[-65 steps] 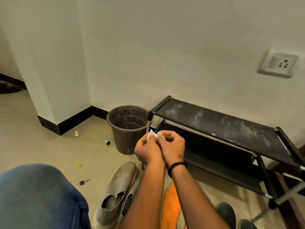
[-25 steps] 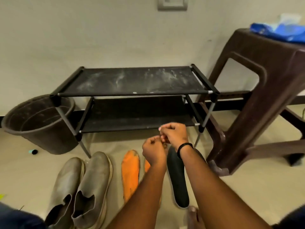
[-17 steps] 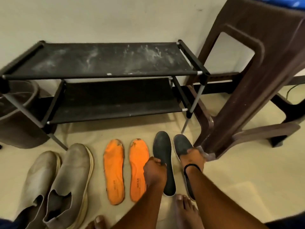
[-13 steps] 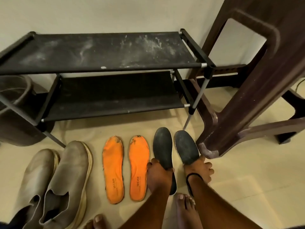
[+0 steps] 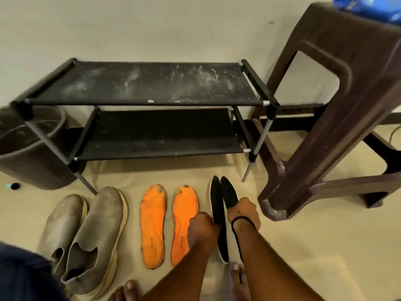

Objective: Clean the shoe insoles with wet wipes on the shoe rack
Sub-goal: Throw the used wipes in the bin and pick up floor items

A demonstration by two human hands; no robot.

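Two black insoles lie on the floor before the dusty black shoe rack [image 5: 152,101]. My left hand [image 5: 201,227] grips the left black insole [image 5: 217,205], which is tipped up on its edge. My right hand [image 5: 244,210] holds the right black insole [image 5: 229,193], also lifted at an angle toward the other. Two orange insoles [image 5: 153,224] [image 5: 183,218] lie flat to the left of my hands. No wet wipe shows in either hand.
A pair of grey slip-on shoes [image 5: 86,233] sits at the lower left. A dark bucket [image 5: 28,153] stands left of the rack. A brown plastic stool [image 5: 338,109] with a blue pack [image 5: 368,7] on top stands at the right. My bare toes show at the bottom.
My hands dropped from chest height to the floor and took hold of the two black insoles. The insoles, flat half a second ago, now tilt up on edge toward each other.
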